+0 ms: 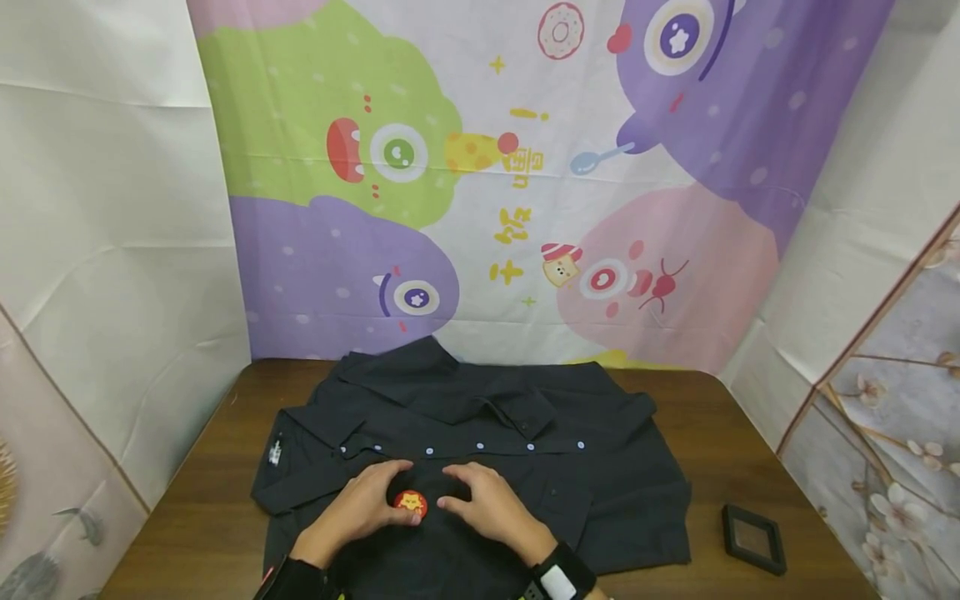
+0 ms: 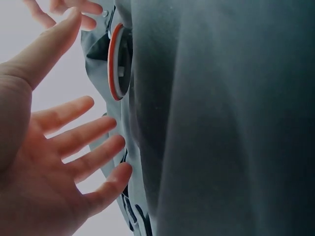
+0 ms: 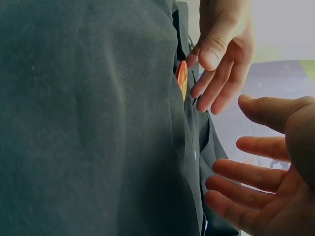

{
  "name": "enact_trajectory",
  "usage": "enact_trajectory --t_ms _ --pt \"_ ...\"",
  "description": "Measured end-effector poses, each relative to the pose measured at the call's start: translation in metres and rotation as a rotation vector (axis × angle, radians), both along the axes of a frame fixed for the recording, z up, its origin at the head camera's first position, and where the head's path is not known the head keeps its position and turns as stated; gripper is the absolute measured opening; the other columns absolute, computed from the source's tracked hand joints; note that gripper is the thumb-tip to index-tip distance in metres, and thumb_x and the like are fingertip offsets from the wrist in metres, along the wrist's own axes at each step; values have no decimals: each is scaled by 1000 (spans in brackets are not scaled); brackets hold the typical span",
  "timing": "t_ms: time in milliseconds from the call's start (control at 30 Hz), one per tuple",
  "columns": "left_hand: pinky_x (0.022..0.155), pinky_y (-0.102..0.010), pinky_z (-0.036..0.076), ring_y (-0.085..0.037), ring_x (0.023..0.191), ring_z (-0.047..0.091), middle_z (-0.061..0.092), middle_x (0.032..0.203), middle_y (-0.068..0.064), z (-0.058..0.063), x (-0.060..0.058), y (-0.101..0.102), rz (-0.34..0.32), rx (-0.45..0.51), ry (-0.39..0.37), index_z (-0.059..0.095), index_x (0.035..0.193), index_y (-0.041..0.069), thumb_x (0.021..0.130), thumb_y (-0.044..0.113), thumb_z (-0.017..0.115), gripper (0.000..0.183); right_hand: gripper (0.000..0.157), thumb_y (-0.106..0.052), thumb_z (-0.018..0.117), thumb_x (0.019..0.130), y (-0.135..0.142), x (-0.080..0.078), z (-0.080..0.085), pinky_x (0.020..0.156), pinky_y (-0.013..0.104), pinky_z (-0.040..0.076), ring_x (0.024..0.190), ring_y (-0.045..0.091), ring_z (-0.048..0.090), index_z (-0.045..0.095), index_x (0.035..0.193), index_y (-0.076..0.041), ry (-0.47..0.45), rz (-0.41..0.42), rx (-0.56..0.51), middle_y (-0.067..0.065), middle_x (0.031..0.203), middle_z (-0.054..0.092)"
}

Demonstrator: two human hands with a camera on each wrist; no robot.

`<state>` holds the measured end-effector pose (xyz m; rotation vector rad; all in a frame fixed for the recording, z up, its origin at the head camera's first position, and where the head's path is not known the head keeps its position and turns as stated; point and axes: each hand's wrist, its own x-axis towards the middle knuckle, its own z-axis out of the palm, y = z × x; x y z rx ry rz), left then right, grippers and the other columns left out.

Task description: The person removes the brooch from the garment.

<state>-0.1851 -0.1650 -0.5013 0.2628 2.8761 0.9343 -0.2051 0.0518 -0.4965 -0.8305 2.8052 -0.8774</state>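
Observation:
A dark button-up shirt lies spread across the table, its row of pale buttons running side to side. On its front is a round red badge with a yellow cartoon figure. In the left wrist view the badge appears edge-on, its red rim and pale back showing. My left hand is beside the badge, thumb near its lower edge and fingers spread, gripping nothing. Opposite it, my right hand is held over the shirt with relaxed, parted fingers. The right wrist view shows that hand holding nothing.
A small black square frame lies on the brown wooden table to the right of the shirt. Behind the table hangs a cloth with cartoon monsters. White sheeting and flower-patterned panels stand at the sides.

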Motion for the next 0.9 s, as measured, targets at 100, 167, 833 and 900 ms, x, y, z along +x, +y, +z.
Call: enact_trajectory --t_ms 100,167,833,900 --pt "100 -61 41 -36 124 53 61 130 -13 -1 1 0 1 -4 -10 60 128 6 67 40 88 76 45 -34 71 88 -2 0 -2 93 37 52 111 20 64 64 125 -10 5 4 9 4 120 67" --pt "100 -62 40 -36 124 52 61 131 -13 -2 1 -1 4 -11 -15 60 127 7 66 41 88 75 46 -35 71 88 -2 1 -3 93 37 52 111 19 63 64 125 -10 12 8 23 4 120 67" --pt "96 -64 39 -36 125 49 60 132 -14 -8 2 -6 -4 -23 -57 60 127 6 64 40 89 77 47 -36 73 86 -13 3 -7 93 35 51 108 19 62 65 125 -10 26 28 33 4 117 68" --pt "96 -64 38 -36 126 49 59 133 -14 -8 2 -6 -6 -22 -58 60 127 7 64 41 89 76 46 -36 73 86 -15 3 -7 93 34 51 108 18 63 65 124 -11 34 29 31 4 117 68"
